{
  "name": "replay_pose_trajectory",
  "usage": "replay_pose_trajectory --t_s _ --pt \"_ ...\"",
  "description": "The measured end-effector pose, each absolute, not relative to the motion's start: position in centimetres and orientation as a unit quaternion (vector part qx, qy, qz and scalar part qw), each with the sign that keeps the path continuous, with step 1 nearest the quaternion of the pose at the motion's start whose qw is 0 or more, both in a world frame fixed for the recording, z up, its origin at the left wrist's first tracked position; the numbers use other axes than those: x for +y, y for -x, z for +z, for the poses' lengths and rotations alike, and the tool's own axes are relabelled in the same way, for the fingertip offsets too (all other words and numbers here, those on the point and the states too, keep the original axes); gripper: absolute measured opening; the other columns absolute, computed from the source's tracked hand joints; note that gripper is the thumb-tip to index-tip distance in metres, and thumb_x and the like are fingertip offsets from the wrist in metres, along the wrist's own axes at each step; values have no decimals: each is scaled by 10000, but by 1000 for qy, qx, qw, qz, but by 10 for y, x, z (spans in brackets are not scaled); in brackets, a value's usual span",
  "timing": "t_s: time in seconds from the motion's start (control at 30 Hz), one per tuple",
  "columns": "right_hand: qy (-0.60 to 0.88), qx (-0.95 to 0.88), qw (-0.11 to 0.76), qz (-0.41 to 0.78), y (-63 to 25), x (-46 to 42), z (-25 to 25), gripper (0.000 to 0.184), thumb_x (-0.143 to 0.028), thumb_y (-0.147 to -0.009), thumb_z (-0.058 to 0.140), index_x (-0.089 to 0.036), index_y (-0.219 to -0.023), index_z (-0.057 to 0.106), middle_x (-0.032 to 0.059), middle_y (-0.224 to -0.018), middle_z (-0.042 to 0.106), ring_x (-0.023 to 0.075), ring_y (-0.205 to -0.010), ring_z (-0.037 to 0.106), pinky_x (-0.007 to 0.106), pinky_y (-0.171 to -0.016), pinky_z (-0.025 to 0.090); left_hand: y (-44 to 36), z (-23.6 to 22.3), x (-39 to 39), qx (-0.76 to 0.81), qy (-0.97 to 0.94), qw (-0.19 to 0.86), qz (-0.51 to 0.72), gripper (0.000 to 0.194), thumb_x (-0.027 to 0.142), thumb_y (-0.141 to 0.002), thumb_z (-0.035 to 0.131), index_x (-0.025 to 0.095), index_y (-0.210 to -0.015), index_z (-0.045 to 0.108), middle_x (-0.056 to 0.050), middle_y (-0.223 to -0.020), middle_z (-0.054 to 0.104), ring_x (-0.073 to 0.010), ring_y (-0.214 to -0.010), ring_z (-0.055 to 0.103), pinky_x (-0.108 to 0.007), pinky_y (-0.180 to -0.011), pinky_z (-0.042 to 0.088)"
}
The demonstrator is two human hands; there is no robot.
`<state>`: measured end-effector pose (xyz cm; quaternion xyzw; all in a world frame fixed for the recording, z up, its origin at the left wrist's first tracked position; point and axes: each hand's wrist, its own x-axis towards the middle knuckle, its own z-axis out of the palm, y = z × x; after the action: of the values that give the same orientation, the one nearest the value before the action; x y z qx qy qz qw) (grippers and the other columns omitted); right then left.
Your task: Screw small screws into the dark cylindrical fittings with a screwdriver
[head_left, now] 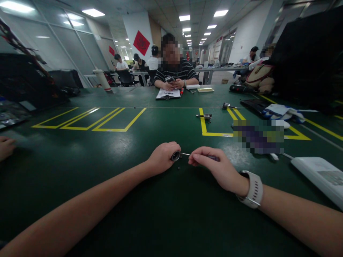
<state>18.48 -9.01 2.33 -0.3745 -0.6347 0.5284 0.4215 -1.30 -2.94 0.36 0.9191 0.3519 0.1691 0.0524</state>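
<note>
My left hand (pixel 163 157) is closed around a round metal cup-like part (pixel 175 156), its dark open end turned toward me. A thin screwdriver (pixel 213 157) is gripped in my right hand (pixel 211 162), its slim bright shaft pointing left at the part. Whether the tip touches the part I cannot tell. On the green table just below the part lies a tiny dark ring (pixel 179 168). Farther off, two similar metal pieces with shafts rest on the tabletop: one metal piece (pixel 206 116) by the yellow tape, another metal piece (pixel 227 106) behind it.
Across the table (pixel 120 210) a person (pixel 175 71) holds a phone over a clipboard (pixel 168 94). Gloves (pixel 284 112) and a black tray-like object (pixel 255 107) lie at right, near a white device (pixel 320 175). Another person's hand (pixel 5 146) is at the left edge.
</note>
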Motion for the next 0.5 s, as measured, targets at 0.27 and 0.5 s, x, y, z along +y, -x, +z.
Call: replay_pose_trajectory --t_s 0.27,0.5 --pt "402 -730 368 413 -182 -93 33 140 -204 -818 523 -193 -751 645 24 -752 623 166 -738 563 326 -696 428 9 5 -33 338 -934 -16 117 110 79 -743 443 156 -749 521 -28 -730 541 -155 -678 495 -270 -598 340" --pt "344 -491 423 680 -188 -74 16 138 -235 -791 561 -151 -761 666 38 -774 642 139 -723 578 312 -708 443 12 5 -30 346 -927 23 144 128 51 -734 437 156 -737 510 -10 -703 520 -134 -638 475 -258 -595 344"
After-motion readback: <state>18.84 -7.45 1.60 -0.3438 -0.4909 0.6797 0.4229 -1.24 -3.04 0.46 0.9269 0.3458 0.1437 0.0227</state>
